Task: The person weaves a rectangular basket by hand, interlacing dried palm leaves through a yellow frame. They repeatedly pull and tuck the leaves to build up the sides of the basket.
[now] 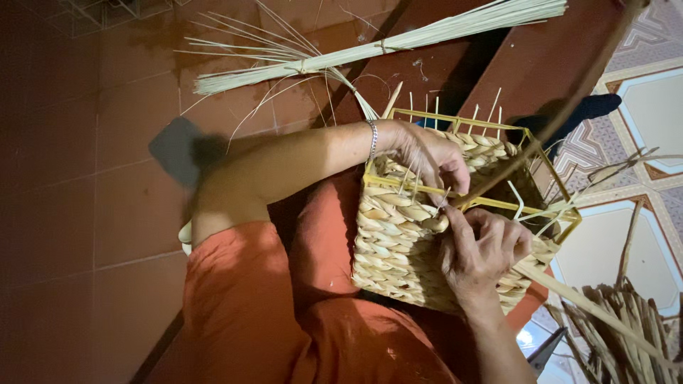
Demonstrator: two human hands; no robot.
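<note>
Woven basket (398, 235) on a yellow wire frame (455, 121), resting on the lap between both hands.

Nearest, orange clothing (256, 313) under the basket, with a pile of dried straw (626, 334) low at the far right edge. Right hand (480, 252) closed on the basket's near corner, fingers curled over the woven rim and pinching a flat strand (569, 295). Left hand (430, 160) reaching across the top with a silver bracelet (372, 140) at the wrist, fingertips narrowed onto thin upright reeds by the frame bar. Beyond, a tied bundle of pale reeds (384, 46) lying on the red tiled floor (107, 142).
</note>
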